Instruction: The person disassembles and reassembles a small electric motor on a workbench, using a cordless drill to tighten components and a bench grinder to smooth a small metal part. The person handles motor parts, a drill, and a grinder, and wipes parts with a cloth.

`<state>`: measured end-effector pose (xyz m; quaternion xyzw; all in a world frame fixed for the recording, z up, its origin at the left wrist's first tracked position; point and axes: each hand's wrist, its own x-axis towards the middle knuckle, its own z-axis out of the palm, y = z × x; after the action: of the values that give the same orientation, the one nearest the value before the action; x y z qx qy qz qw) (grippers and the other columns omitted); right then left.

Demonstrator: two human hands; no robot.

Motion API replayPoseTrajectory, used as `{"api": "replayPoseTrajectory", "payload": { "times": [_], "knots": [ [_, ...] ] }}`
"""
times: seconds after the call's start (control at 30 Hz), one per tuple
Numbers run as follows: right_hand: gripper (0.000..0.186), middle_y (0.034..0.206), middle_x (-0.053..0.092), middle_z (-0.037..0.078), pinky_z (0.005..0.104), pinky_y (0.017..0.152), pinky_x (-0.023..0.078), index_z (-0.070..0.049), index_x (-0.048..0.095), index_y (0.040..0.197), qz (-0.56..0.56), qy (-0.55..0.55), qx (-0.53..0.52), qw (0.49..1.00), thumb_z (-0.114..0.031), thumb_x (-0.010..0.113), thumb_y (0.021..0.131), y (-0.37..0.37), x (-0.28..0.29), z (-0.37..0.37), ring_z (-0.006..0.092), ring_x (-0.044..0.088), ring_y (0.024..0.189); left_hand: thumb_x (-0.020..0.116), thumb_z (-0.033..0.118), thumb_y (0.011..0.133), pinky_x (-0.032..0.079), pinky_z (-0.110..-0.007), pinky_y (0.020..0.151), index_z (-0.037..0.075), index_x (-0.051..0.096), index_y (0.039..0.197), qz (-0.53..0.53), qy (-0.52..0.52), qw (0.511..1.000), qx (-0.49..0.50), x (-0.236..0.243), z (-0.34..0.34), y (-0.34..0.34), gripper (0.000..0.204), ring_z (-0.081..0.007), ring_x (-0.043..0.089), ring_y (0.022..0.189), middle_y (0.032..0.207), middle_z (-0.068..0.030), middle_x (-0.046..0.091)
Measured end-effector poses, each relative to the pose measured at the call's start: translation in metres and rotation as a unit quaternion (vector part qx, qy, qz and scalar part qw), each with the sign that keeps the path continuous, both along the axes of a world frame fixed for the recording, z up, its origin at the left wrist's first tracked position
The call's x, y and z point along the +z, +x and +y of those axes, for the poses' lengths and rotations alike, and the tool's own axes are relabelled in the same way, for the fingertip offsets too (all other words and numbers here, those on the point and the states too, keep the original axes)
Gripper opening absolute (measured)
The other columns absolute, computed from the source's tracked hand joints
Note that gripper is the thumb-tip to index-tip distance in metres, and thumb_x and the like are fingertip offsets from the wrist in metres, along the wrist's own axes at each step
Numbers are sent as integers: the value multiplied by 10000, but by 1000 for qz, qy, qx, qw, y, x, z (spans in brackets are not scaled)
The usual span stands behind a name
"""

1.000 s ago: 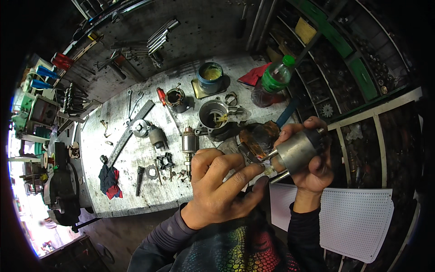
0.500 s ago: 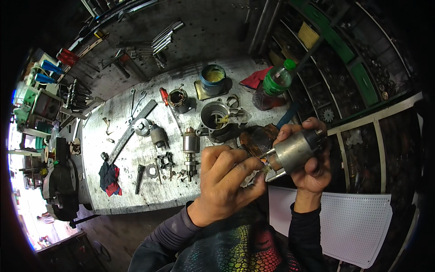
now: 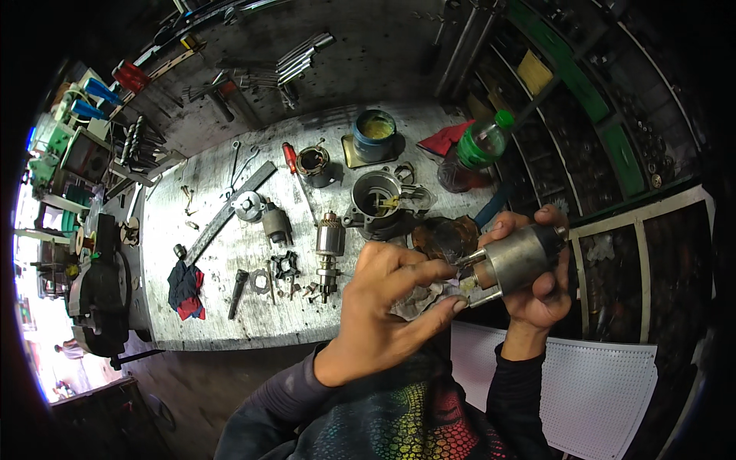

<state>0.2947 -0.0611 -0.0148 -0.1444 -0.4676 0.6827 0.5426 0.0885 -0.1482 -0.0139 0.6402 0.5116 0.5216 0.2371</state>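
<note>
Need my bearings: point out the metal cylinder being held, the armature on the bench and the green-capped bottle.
metal cylinder (image 3: 521,259), head view, middle of its barrel.
armature (image 3: 330,241), head view, its wound core.
green-capped bottle (image 3: 477,148), head view, its green shoulder.

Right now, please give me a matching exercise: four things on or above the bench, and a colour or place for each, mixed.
Things:
1. metal cylinder
2. bottle
3. screwdriver
4. rag

Descriptions:
A. green cap, at the back right
B. red handle, lying on the workbench
C. held in the right hand
D. dark blue and red, near the front left edge

Pairs: 1-C, 2-A, 3-B, 4-D
</note>
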Motion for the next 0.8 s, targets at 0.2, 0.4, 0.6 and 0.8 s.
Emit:
{"api": "replayPoseTrajectory", "payload": {
  "times": [0.2,0.4,0.6,0.8],
  "knots": [
    [857,1163,620,312,407,922,566,-48,459,1419,-16,12,22,1000,-376,922,776,2,1,-1,341,614,1139,746,162,952,489,-262,787,-16,768,1092,-375,-289,865,-165,-10,-3,-7,228,-96,606,844,952,-27,711],
    [850,1167,625,324,406,901,596,-53,465,1422,-14,20,29,999,-362,923,776,3,-1,-3,350,633,1123,705,156,979,516,-254,746,-30,767,1102,-470,-336,789,-209,-18,-1,0,232,-99,631,803,929,-45,729],
    [786,1260,550,267,430,898,588,-101,412,1442,-16,39,64,997,-298,880,843,9,-2,-2,355,641,1083,756,182,969,541,-284,707,-45,770,1078,-490,-339,776,-205,-15,-1,6,252,-133,644,759,890,-70,718],
    [796,1264,550,267,447,946,572,-102,413,1448,-10,31,56,998,-298,887,839,11,-2,-7,362,631,1121,777,189,952,531,-283,693,-45,778,1068,-506,-336,765,-215,-15,-3,7,261,-133,641,746,885,-82,736]
  ]
}}
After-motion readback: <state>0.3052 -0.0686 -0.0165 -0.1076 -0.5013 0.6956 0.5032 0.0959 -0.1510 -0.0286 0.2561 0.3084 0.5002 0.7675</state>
